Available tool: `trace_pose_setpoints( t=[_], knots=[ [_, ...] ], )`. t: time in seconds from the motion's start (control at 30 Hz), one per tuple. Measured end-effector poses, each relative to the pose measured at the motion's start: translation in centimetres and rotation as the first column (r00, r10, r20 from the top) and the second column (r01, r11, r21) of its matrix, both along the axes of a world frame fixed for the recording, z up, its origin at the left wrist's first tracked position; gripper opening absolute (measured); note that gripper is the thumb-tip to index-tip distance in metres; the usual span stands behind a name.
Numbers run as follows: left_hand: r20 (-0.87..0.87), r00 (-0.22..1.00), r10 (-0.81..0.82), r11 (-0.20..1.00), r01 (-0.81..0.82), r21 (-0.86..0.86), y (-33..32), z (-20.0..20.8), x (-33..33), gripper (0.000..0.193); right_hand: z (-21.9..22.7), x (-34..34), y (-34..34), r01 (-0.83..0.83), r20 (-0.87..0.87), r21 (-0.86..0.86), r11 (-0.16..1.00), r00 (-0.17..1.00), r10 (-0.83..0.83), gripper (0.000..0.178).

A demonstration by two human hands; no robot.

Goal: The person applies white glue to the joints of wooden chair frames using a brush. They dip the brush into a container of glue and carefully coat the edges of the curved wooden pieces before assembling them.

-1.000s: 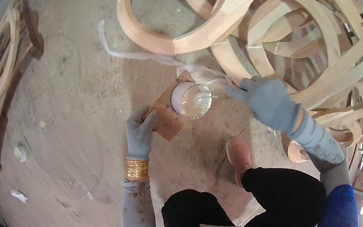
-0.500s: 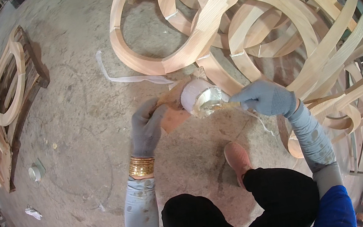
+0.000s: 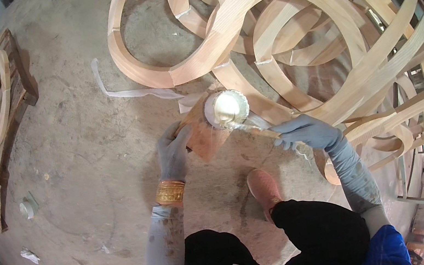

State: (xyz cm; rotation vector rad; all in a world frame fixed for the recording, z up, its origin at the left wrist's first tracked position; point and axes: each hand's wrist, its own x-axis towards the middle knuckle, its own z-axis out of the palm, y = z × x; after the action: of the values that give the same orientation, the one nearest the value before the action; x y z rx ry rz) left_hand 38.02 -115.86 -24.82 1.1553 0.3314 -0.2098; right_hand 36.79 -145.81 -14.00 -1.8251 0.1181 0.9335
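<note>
My left hand, in a grey glove, has its fingers closed on the edge of a flat brown board. A round white tub is at the board's far end, its mouth facing up with pale wet stuff inside. I cannot tell whether it rests on the board or is held up with it. My right hand, also gloved, grips a wooden-handled stick. The stick's pale, coated end meets the tub's near rim.
Curved wooden frames are heaped ahead and to the right, close to my right hand. More wooden rings lie on a pallet at far left. A white strip, a small roll and a crumpled scrap lie on the concrete floor.
The tub's mouth, tilted toward me before, now faces more upward and shows its contents. The stick's end has moved to the near rim, and my right hand is slightly lower.
</note>
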Motion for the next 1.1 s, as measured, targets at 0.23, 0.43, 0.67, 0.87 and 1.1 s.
trace_pose_setpoints(
  t=[0.23, 0.43, 0.67, 0.87, 1.1],
  knots=[
    [-0.066, 0.995, -0.081, 0.995, 0.077, -0.059, -3.7, -1.8, 1.7, 0.028, -0.6, 2.1, -4.2, 0.038, 0.5, -0.476, 0.879, 0.834, 0.235, 0.032],
    [-0.003, 0.998, -0.061, 0.998, 0.061, 0.003, -5.3, -4.2, 4.1, 0.027, -3.3, 8.4, -6.7, 0.248, 0.509, -0.859, 0.449, 0.512, 0.692, 0.017],
    [-0.106, 0.994, -0.005, 1.0, 0.006, 0.005, -1.8, -3.5, 2.0, 0.026, -7.2, 12.6, -9.3, 0.217, 0.276, -0.957, 0.19, 0.5, 0.821, 0.015],
    [-0.21, 0.968, 0.136, 0.989, -0.12, 0.087, 4.4, -6.5, -2.5, 0.027, -9.7, 15.2, -8.2, 0.182, 0.202, -0.976, 0.118, 0.565, 0.8, 0.014],
    [-0.275, 0.942, 0.19, 0.982, -0.189, 0.032, 7.1, -9.1, -6.0, 0.026, -8.5, 16.2, -12.0, 0.199, 0.233, -0.97, 0.142, 0.581, 0.78, 0.021]
  ],
)
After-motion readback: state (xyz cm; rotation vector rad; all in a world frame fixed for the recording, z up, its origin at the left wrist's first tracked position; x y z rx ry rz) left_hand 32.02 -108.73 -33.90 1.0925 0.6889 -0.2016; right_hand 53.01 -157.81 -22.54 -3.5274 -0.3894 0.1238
